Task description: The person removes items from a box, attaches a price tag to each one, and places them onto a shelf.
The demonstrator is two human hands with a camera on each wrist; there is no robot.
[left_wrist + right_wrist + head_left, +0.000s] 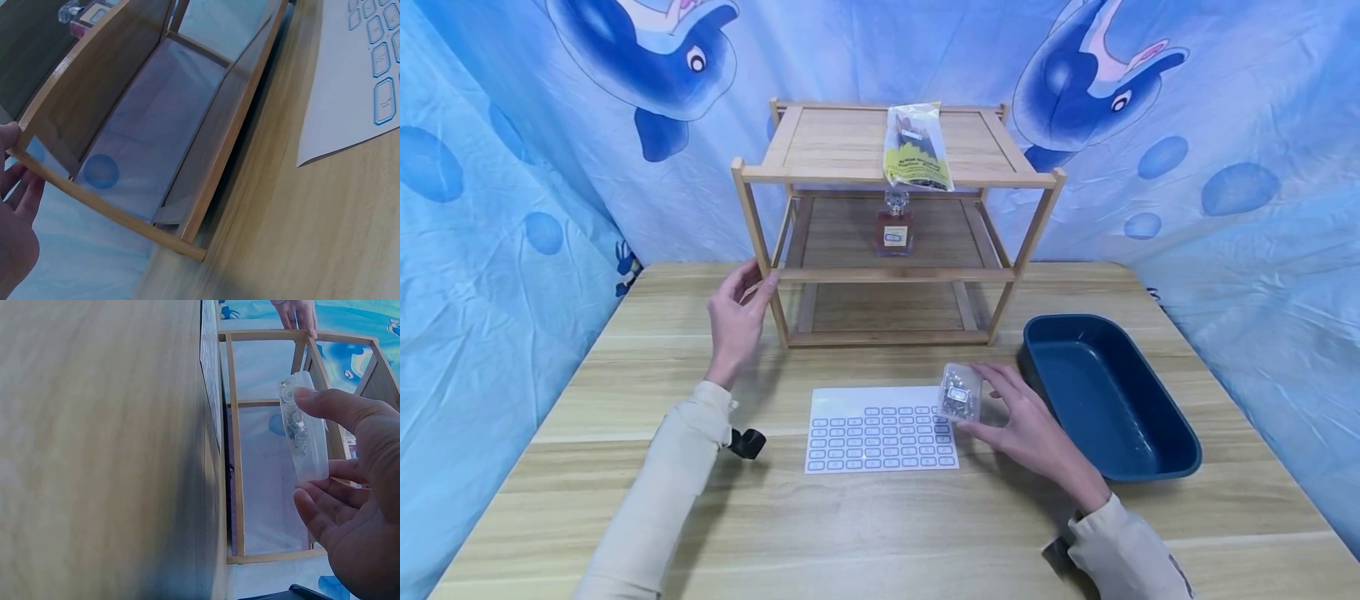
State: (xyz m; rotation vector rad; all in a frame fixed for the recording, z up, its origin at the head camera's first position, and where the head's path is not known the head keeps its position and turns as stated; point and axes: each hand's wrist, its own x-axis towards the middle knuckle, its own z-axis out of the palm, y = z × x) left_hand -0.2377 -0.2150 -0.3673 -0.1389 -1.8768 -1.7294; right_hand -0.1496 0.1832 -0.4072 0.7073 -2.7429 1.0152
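Note:
My right hand (pixel 1030 429) holds a small clear plastic box (pixel 960 392) between thumb and fingers, over the right edge of the label sheet. Small silvery metal pieces fill the box, and a blue-bordered label is stuck on its face. In the right wrist view the box (pixel 304 434) stands on edge, thumb on one side and fingers on the other. My left hand (pixel 737 317) grips the left front post of the wooden shelf (pixel 887 273), at the height of the middle tier. The left wrist view shows that hand (pixel 19 212) at the post.
A white sheet of blue-bordered labels (pixel 838 400) lies before the shelf, its top row partly bare. A perfume bottle (pixel 895 229) stands on the middle tier. A yellow-and-clear packet (pixel 917 146) lies on the top tier. A dark blue basin (pixel 1097 392) sits at the right.

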